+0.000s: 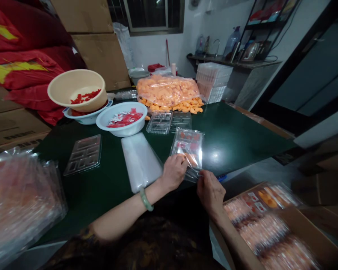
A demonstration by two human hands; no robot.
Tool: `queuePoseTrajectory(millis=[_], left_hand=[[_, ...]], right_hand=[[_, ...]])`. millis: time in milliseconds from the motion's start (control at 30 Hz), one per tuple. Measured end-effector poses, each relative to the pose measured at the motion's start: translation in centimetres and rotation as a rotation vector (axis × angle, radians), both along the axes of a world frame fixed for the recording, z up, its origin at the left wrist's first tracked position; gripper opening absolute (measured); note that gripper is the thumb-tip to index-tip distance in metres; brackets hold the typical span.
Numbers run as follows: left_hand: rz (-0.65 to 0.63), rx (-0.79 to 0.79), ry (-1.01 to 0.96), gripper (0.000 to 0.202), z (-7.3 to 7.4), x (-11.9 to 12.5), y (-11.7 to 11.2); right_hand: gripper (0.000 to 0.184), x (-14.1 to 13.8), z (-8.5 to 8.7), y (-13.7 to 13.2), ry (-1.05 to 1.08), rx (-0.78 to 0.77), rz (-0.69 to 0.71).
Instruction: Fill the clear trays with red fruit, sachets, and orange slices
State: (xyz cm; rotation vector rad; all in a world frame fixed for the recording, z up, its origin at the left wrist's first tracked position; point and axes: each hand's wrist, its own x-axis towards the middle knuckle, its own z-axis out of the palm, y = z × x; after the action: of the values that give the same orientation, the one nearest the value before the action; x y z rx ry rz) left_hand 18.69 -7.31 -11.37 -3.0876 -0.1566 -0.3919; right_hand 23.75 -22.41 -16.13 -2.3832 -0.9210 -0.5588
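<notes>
Our left hand (173, 172) and right hand (211, 191) each pinch a near corner of the bagged tray (188, 144), so it lies flat at the edge of the green table (236, 138) (a box of full trays (270, 225) sits close by).

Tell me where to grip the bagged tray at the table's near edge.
Grip the bagged tray by its near short end, coming from the near edge of the table: it lies lengthwise away from the person, and left hand and right hand pinch there.
</notes>
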Motion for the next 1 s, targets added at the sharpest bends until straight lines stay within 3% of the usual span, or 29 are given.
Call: queuePoseTrajectory(millis=[167,367,600,867,1000], left_hand=[[0.119,0.072,0.022,0.019,0.9,-2.8,1.5],[0.311,-0.033,0.158,0.018,1.6,-3.7,1.8],[0.196,-0.057,0.209,0.020,1.6,-4.3,1.4],[0.002,-0.068,0.092,0.016,-0.5,-5.6,1.3],[-0.036,-0.097,0.079,0.015,-0.7,-5.5,0.5]], right_hand=[[0.009,-0.5,1.0,0.4,-0.049,-0.090,-0.081],[0.019,-0.7,3.1,3.4,-0.067,-0.102,-0.023],[0.010,0.8,4.2,5.8,0.048,-0.261,-0.009],[0.007,1.3,3.0,5.3,0.003,-0.214,0.016],[0.012,1.3,2.4,4.8,-0.036,-0.159,0.075]])
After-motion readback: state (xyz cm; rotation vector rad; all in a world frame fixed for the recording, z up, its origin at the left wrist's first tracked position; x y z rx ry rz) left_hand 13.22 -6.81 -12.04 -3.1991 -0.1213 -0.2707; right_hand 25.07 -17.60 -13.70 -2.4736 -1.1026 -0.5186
